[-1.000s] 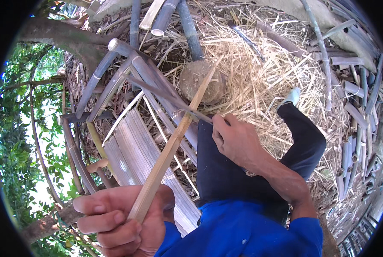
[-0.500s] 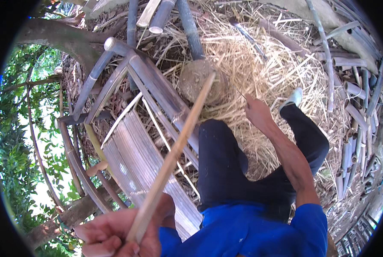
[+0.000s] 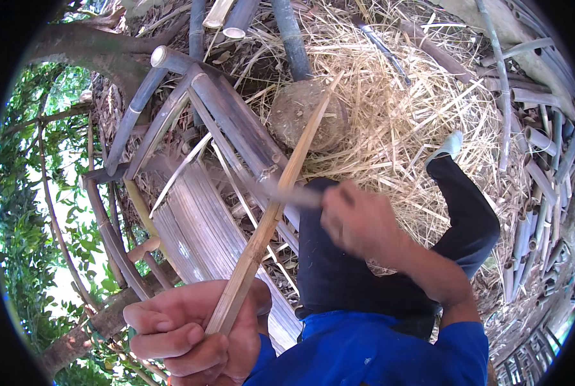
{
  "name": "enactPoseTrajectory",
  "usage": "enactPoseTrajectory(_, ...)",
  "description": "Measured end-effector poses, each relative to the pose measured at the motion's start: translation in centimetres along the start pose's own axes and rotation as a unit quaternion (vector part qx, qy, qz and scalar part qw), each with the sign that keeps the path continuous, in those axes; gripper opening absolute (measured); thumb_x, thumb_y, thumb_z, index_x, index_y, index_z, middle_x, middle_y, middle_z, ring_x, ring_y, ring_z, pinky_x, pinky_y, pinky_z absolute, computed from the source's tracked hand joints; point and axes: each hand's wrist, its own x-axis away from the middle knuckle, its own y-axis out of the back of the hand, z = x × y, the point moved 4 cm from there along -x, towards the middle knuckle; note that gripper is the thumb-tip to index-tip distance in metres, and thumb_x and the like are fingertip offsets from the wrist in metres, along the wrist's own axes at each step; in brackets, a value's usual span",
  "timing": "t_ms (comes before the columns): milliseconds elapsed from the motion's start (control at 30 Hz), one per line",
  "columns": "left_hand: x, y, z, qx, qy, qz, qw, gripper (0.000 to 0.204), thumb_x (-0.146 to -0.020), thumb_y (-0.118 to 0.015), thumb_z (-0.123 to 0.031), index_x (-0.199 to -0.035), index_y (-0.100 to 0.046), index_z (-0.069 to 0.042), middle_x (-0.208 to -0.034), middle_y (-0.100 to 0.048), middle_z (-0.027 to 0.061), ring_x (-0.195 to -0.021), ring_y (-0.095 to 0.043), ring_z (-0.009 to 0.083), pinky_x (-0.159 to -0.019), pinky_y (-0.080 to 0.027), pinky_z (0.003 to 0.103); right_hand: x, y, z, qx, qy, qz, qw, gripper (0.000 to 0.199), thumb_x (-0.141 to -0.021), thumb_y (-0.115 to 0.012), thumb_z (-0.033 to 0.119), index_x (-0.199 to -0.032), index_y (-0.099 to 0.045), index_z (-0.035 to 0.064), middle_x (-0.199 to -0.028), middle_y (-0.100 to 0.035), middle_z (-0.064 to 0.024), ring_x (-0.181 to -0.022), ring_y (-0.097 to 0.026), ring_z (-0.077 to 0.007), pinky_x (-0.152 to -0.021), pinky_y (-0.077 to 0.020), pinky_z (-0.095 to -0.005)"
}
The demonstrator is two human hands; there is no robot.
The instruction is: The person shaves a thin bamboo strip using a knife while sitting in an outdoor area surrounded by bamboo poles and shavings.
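Observation:
My left hand [image 3: 194, 331] is closed round the lower end of a long, split bamboo strip [image 3: 255, 248]. The strip slants up and to the right, its thin far tip over a round wood stump [image 3: 294, 119]. In my right hand [image 3: 361, 222] is a knife [image 3: 300, 195], smeared by motion. Its blade crosses the strip near the middle and points left. Whether the blade touches the strip I cannot tell.
To the left stands a bamboo chair with a slatted seat [image 3: 194, 222] and thick bamboo rails [image 3: 236, 119]. Pale shavings [image 3: 390, 109] cover the ground ahead. Cut bamboo pieces [image 3: 538, 174] lie piled at the right. My knees [image 3: 329, 238] are below the stump.
My right hand has swung left and nearer with the knife, from beside the shavings to the strip. My left hand has risen slightly, still holding the strip.

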Motion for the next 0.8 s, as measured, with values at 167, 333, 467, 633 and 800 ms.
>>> enactPoseTrajectory(167, 0.1, -2.1, 1.4, 0.146, 0.002, 0.049, 0.988, 0.048, -0.104, -0.042, -0.029, -0.059, -0.03, -0.02, -0.051, -0.037, -0.0067, -0.072, -0.045, 0.0102, -0.067, -0.035, 0.026, -0.1, -1.5, -3.7, -0.002, -0.062, 0.028, 0.998, 0.015, -0.092, -0.063, 0.021, -0.1, -0.055, 0.0104, -0.081, -0.058, -0.013, -0.06, -0.065, -0.0321, -0.052, -0.0541, -0.0443)
enactPoseTrajectory(333, 0.1, -2.0, 1.4, 0.378, 0.005, -0.031, 0.925, 0.048, -0.102, -0.044, -0.031, -0.056, -0.034, -0.02, -0.051, -0.037, -0.0067, -0.074, -0.047, 0.011, -0.078, -0.038, 0.029, -1.7, -3.9, -6.6, 0.003, -0.037, -0.022, 0.999, 0.013, -0.093, -0.062, 0.018, -0.099, -0.055, 0.0096, -0.081, -0.06, -0.012, -0.057, -0.064, -0.0284, -0.05, -0.0544, -0.0411)
enactPoseTrajectory(467, 0.1, -1.6, 1.5, 0.381, -0.019, -0.039, 0.923, 0.048, -0.101, -0.044, -0.032, -0.056, -0.035, -0.019, -0.05, -0.038, -0.0071, -0.074, -0.045, 0.0116, -0.078, -0.037, 0.029, -2.9, -8.5, -19.5, 0.076, -0.222, 0.085, 0.968, 0.018, -0.096, -0.056, 0.019, -0.108, -0.051, 0.0069, -0.076, -0.06, -0.0171, -0.062, -0.065, -0.034, -0.048, -0.0509, -0.0422)
enactPoseTrajectory(633, 0.4, -3.5, 1.8, 0.216, 0.019, -0.055, 0.975, 0.053, -0.107, -0.037, -0.041, -0.059, -0.034, -0.02, -0.052, -0.034, -0.0065, -0.071, -0.041, 0.0134, -0.076, -0.035, 0.03, -0.6, -6.7, -21.2, 0.115, -0.22, 0.04, 0.968, 0.021, -0.096, -0.054, 0.019, -0.112, -0.052, 0.0056, -0.077, -0.063, -0.0207, -0.065, -0.067, -0.0384, -0.057, -0.0543, -0.0482)
enactPoseTrajectory(800, 0.5, -1.9, 0.0, -0.066, 0.041, -0.074, 0.994, 0.054, -0.107, -0.031, -0.045, -0.06, -0.031, -0.02, -0.055, -0.03, -0.0018, -0.074, -0.038, 0.0195, -0.084, -0.032, 0.04, 0.0, -2.5, -5.9, 0.012, -0.139, -0.02, 0.99, 0.014, -0.09, -0.064, 0.012, -0.099, -0.055, 0.0054, -0.079, -0.062, -0.0196, -0.064, -0.063, -0.0403, -0.056, -0.0518, -0.0474)
